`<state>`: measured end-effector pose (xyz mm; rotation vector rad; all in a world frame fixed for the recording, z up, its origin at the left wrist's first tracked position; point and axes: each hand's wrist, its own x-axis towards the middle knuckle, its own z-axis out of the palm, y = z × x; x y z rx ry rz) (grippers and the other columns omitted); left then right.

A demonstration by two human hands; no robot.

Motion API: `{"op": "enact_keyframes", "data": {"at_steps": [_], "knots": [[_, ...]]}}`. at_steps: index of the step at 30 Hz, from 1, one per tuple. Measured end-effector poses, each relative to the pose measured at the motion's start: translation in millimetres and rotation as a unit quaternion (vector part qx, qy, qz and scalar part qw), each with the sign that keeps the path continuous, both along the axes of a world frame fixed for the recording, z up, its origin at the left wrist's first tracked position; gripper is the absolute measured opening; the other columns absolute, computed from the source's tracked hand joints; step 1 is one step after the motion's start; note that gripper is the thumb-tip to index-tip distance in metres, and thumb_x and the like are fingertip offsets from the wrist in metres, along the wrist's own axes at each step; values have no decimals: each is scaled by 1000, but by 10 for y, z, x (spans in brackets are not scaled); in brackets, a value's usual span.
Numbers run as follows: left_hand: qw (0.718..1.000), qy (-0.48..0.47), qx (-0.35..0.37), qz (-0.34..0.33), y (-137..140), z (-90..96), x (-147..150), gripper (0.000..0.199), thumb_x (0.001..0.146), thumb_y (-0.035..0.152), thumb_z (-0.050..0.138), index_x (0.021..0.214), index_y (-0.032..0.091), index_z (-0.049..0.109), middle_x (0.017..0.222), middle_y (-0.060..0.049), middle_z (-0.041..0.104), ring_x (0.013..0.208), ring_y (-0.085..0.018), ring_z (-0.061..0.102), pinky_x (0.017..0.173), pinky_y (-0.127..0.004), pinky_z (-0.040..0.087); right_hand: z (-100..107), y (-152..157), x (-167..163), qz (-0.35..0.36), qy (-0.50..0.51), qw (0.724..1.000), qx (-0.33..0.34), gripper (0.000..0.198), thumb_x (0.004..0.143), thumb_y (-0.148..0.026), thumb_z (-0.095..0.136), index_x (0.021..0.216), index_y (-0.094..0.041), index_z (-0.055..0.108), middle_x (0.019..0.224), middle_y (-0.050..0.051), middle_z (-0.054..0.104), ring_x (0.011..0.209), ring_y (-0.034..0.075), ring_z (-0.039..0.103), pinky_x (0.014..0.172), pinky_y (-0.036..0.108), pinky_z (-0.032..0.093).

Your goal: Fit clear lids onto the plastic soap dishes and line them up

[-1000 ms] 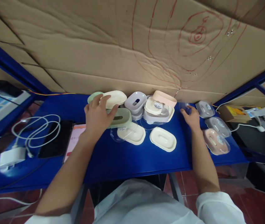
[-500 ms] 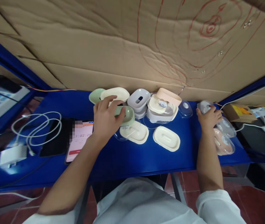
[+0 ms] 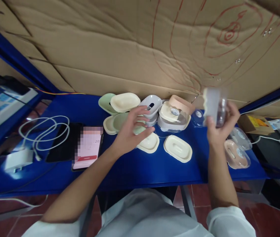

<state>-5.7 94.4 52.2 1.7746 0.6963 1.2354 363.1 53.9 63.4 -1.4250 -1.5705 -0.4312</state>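
My right hand [image 3: 220, 131] is raised above the table's right side, fingers and thumb wrapped round a pale grey-lavender soap box [image 3: 211, 103] with a clear cover. Motion blurs it, and a cream wavy edge shows on its left. My left hand [image 3: 131, 131] hovers with spread fingers over a green soap box [image 3: 120, 121], partly hiding it; nothing is in its grasp. In front lie a cream oval tray [image 3: 149, 144] and a second cream tray [image 3: 178, 148]. Behind are a lavender slotted soap box [image 3: 152, 103] and a stacked lavender-and-cream box [image 3: 173, 123].
A peach box [image 3: 181, 103] leans on the stack, near a clear lid [image 3: 197, 117]. At right lies a peach covered soap box [image 3: 236, 154]. A phone [image 3: 88, 148] and a white charger with coiled cable [image 3: 18, 159] occupy the left. A cardboard wall [image 3: 105, 59] closes the back.
My right hand has lifted the lavender soap box from the right-hand group, up and slightly left. My left hand has moved right, away from the green box, which now sits further left.
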Motion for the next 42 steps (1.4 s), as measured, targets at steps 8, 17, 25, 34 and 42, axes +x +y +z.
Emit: {"op": "enact_keyframes", "data": {"at_steps": [8,17,25,34,42], "knots": [[969,-187,-111,-119,59,-20,-60,99,73,65,97,155,42,45,168,-6,47,154,-37,51,121,-59,54,466,194,-1468,393,-54,913,-92,45,104,-62,62,138,-33,66,139,9,66,134,32,64,117,56,53],[952,-253,-171,27,272,-58,-130,86,76,58,96,143,35,47,153,-7,60,141,-30,62,117,-49,54,453,598,-1606,433,8,872,-228,71,93,-66,78,152,-32,59,156,10,61,148,33,55,124,53,48],[950,-244,-156,117,265,-120,-64,87,73,62,97,138,35,46,151,-8,59,138,-31,63,116,-51,53,297,708,-1592,469,145,820,-294,57,96,-54,79,148,-36,62,158,5,58,151,29,53,129,51,43],[933,-248,-42,258,387,-152,-209,78,89,56,87,146,39,36,147,-3,57,138,-24,61,114,-44,55,131,886,-1430,310,53,926,-208,59,100,-64,67,148,-30,61,156,12,60,150,32,53,128,57,41],[947,-194,1,257,424,-206,-231,84,85,70,85,149,39,39,151,-6,54,139,-28,60,115,-46,53,182,749,-1612,336,-87,913,-215,73,102,-69,60,164,-33,47,176,10,39,168,35,27,134,68,26]]}}
